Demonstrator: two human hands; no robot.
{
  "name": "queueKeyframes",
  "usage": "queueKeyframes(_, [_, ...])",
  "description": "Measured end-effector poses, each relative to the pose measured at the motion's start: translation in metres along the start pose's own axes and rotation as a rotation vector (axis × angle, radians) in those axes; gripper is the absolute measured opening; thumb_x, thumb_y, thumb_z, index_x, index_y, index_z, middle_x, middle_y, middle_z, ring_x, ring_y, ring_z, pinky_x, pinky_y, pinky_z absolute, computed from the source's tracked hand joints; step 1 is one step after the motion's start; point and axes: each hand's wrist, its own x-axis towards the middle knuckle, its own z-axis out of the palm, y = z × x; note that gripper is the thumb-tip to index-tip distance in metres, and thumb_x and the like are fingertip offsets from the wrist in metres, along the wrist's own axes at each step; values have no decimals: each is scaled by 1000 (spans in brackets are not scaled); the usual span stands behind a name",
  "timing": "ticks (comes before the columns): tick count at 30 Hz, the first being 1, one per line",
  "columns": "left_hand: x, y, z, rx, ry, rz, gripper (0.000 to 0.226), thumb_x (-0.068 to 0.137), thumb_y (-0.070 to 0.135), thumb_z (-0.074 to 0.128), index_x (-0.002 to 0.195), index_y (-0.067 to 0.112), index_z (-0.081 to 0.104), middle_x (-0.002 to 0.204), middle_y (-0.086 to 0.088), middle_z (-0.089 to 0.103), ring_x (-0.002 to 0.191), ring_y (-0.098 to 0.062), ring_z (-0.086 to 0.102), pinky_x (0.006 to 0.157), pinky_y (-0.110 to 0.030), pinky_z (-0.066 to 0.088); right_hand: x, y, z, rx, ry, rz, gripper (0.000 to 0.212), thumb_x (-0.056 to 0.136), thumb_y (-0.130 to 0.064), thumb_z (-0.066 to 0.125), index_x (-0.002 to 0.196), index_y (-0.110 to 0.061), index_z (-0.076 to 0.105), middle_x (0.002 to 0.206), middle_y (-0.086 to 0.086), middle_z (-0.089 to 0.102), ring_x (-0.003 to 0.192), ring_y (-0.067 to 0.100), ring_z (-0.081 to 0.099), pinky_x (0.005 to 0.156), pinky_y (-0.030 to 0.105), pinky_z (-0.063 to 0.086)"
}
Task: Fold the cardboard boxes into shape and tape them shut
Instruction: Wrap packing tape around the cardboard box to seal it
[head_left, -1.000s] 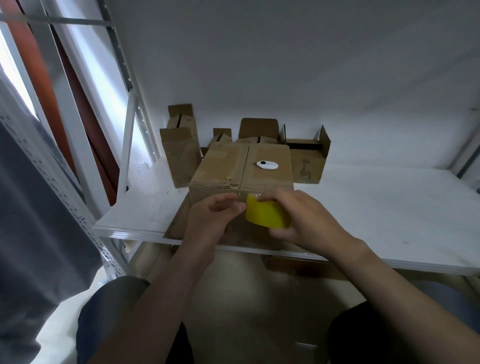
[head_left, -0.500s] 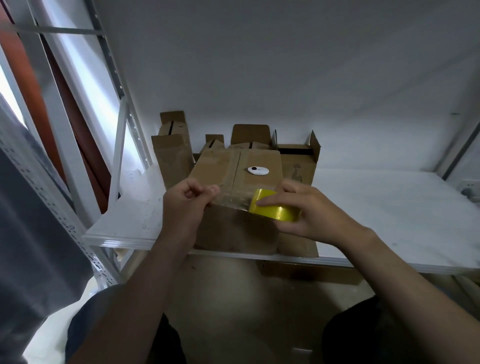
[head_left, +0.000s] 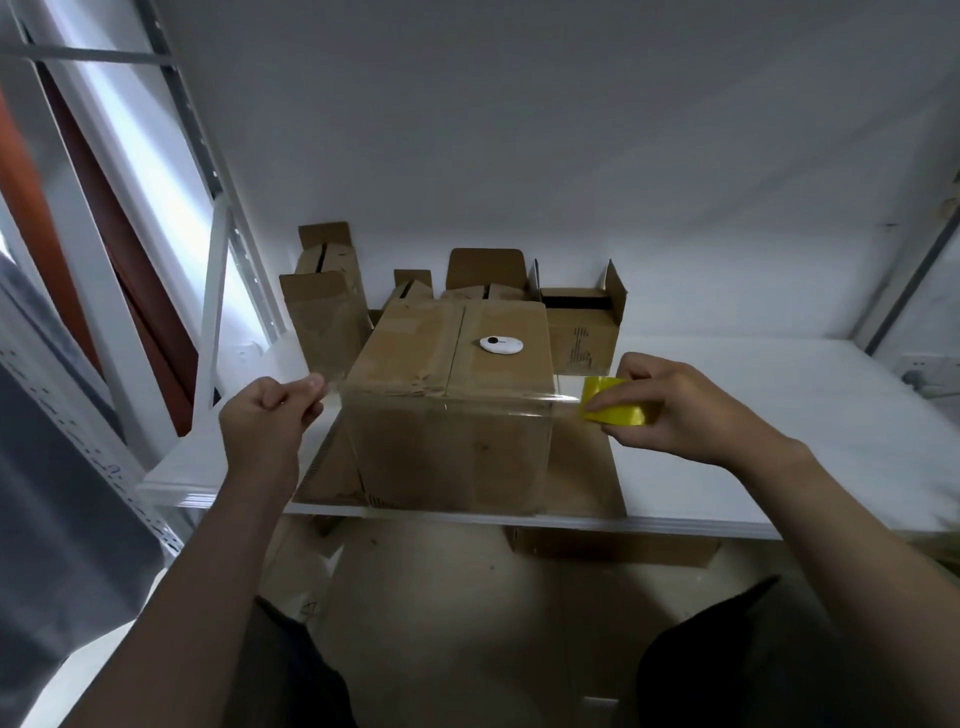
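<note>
Clear tape is stretched wide across the front of a closed brown cardboard box (head_left: 452, 441) – both hands are busy.

The free end of the transparent tape strip (head_left: 447, 406) is pinched between thumb and forefinger of the left hand (head_left: 265, 415), just left of the box. The glossy yellow tape roll (head_left: 613, 410) is gripped by the curled fingers of the right hand (head_left: 670, 410), just right of it. The strip is held level with the box's top front edge – whether it touches the cardboard cannot be told. The box is set on a flattened brown cardboard sheet (head_left: 584, 483) at the front edge of the white shelf board (head_left: 779, 415), its top flaps folded down. A small white oval object with a black dot (head_left: 501, 344) is seen lying on the lid, right of the seam. Behind, an open-flapped brown carton (head_left: 582, 338) and a tall narrow brown carton (head_left: 322, 327) are lined up near the wall.
</note>
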Motion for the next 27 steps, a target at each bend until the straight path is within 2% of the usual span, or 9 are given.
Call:
queueKeyframes(5, [5, -12, -5, 51, 39, -26, 49, 86, 16, 80, 55, 23, 43, 74, -7, 68, 92, -26, 74, 83, -35, 61, -1, 6, 8, 28, 12, -11, 42, 80, -24, 86, 119, -28, 73, 103, -6, 55, 94, 18, 55, 70, 28, 50])
queueKeyframes(9, [11, -17, -2, 79, 66, -24, 47, 87, 17, 79, 50, 25, 51, 91, -27, 67, 92, -29, 73, 87, -39, 60, 8, 11, 14, -8, 14, 0, 45, 81, -24, 85, 123, -28, 71, 104, -7, 51, 96, 18, 52, 71, 26, 46])
queueKeyframes(11, [16, -19, -3, 68, 53, -43, 45, 87, 17, 79, 52, 25, 51, 92, -26, 65, 92, -28, 72, 87, -38, 60, 13, 13, 18, -11, 7, 8, 46, 81, -25, 85, 125, -30, 70, 104, -8, 50, 97, 16, 50, 70, 24, 44])
queueKeyframes(14, [27, -28, -3, 50, 47, -101, 29, 88, 18, 78, 74, 5, 57, 97, -26, 67, 97, -28, 73, 88, -36, 60, 21, 14, 24, -21, -3, -8, 45, 82, -27, 84, 125, -32, 70, 102, -9, 49, 93, 14, 47, 68, 19, 39])
queueKeyframes(17, [34, -40, 0, 47, -6, -174, 25, 92, 19, 73, 93, -3, 62, 102, -25, 69, 96, -23, 73, 92, -38, 59, 26, 18, 28, -37, -21, -18, 44, 82, -28, 84, 124, -33, 70, 101, -9, 50, 92, 13, 47, 66, 17, 37])
queueKeyframes(19, [39, -44, 6, 37, -40, -231, 20, 95, 18, 69, 90, 1, 59, 95, -14, 68, 85, -14, 73, 94, -36, 58, 29, 20, 31, -32, -22, -19, 44, 81, -28, 84, 123, -34, 71, 102, -10, 51, 92, 13, 47, 67, 17, 38])
queueKeyframes(21, [40, -45, 14, 19, -57, -288, 16, 97, 17, 66, 88, 8, 56, 92, -7, 65, 84, -14, 69, 97, -37, 55, 31, 21, 35, -36, -17, -17, 44, 81, -29, 84, 123, -34, 71, 103, -10, 51, 93, 13, 47, 68, 18, 38])
queueKeyframes(24, [37, -49, 22, 119, -34, -283, 25, 98, 21, 66, 86, 0, 58, 88, -17, 62, 91, -21, 65, 95, -43, 57, 34, 24, 40, -59, 8, -30, 43, 79, -28, 85, 121, -33, 73, 101, -7, 55, 91, 14, 46, 68, 18, 36])
queueKeyframes(27, [33, -52, 26, 155, -22, -326, 28, 98, 34, 64, 102, 6, 63, 110, -17, 65, 103, -27, 64, 93, -46, 58, 32, 23, 45, -91, 39, -15, 44, 78, -26, 86, 120, -32, 73, 106, 2, 63, 92, 12, 47, 70, 15, 35])
